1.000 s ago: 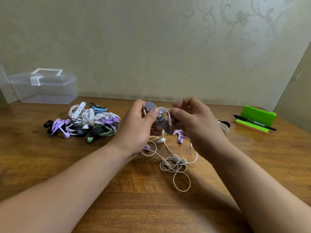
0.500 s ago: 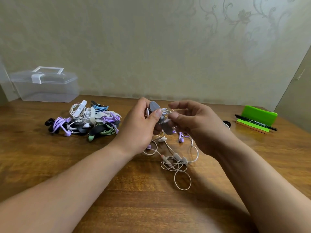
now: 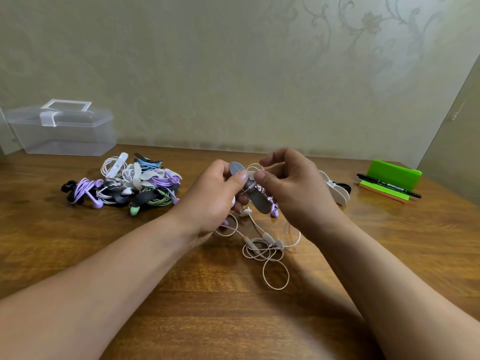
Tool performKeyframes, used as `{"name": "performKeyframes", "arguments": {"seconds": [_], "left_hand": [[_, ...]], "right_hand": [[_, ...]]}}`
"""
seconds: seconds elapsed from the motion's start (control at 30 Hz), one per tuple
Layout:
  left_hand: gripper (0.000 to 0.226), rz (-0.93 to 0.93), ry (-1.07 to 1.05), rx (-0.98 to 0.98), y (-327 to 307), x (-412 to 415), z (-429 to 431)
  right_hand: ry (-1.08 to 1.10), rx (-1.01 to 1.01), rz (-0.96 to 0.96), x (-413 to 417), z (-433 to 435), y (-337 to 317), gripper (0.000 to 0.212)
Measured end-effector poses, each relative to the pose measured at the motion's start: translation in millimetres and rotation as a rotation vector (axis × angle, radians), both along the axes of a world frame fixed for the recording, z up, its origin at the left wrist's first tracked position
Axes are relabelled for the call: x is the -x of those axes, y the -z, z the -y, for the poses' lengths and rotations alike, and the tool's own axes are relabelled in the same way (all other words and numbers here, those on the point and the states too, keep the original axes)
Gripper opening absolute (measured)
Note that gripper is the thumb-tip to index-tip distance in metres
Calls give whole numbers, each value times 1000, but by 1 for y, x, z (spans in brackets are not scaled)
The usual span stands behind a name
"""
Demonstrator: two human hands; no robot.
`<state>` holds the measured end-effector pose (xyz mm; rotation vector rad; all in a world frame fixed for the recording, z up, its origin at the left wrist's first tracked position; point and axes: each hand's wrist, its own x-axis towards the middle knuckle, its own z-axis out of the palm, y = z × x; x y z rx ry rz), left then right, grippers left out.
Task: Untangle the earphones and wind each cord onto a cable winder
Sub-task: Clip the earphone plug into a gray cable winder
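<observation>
Grey, stiff cable winder (image 3: pixel 255 194) sits clamped in the left hand (image 3: pixel 215 196) grip, the right hand (image 3: pixel 293 188) pinching the thin, limp, light white cord (image 3: pixel 275 266) just beside it.

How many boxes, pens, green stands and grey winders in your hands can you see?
Clear plastic box with a white latch: 1
Black marker pen: 1
Bright green stand: 1
Grey oval cable winder, held in the hands: 1
Total: 4

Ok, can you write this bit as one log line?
step: winding | left hand: holds flat grey cable winder | right hand: pinches thin white earphone cord at winder | cord tail: loose on brown wooden table
</observation>
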<state>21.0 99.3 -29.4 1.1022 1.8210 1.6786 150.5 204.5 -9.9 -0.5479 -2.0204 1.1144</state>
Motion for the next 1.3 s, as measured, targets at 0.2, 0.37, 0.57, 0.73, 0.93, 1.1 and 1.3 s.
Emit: {"name": "performKeyframes", "arguments": {"seconds": [0.2, 0.37, 0.57, 0.73, 0.93, 1.1, 1.3], "left_hand": [[18, 173, 29, -9, 0, -2, -1], [22, 232, 120, -25, -6, -4, 3], [20, 146, 163, -15, -8, 6, 5], [16, 102, 199, 7, -9, 7, 7], [15, 75, 197, 4, -9, 10, 8], [9, -10, 198, 23, -7, 11, 8], [14, -9, 207, 4, -9, 10, 7]], "right_hand": [[46, -40, 17, 5, 3, 5, 13], [66, -25, -67, 6, 4, 6, 12], [-28, 8, -20, 3, -2, 2, 11], [-110, 67, 41, -4, -11, -1, 8], [-97, -25, 39, 0, -8, 5, 12], [-104, -16, 121, 1, -9, 7, 15], [-51, -51, 88, 3, -7, 8, 15]]}}
